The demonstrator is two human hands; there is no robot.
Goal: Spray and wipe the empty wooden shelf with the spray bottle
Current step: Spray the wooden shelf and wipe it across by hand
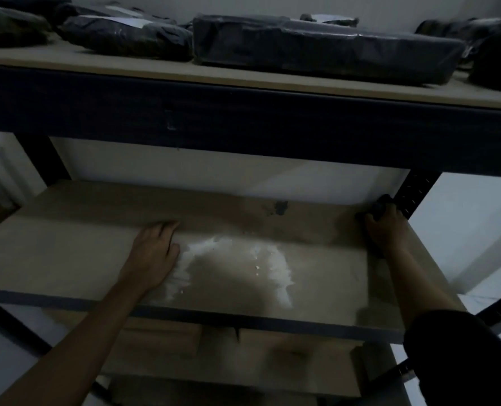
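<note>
Wooden shelf (67, 253) ran left-right, wet patch (237, 268) mid-board, unwiped. Left hand (152, 256) lay flat & released just beside patch's left edge, nearer. Right hand (385, 230) clenched a dark cloth (382, 205) at far-right corner. Spray bottle not visible.

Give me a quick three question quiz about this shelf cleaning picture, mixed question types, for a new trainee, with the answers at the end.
1. True or false: the left hand lies flat and empty on the wooden shelf.
2. Multiple choice: where is the dark cloth in the right hand? A) front left edge B) far right corner by the upright C) upper shelf
3. Fill in: the wet patch shines in the ____ of the shelf board.

Key
1. True.
2. B.
3. Middle, between the two hands. The wrapped parcels lie on the upper shelf only; no spray bottle shows.
</note>
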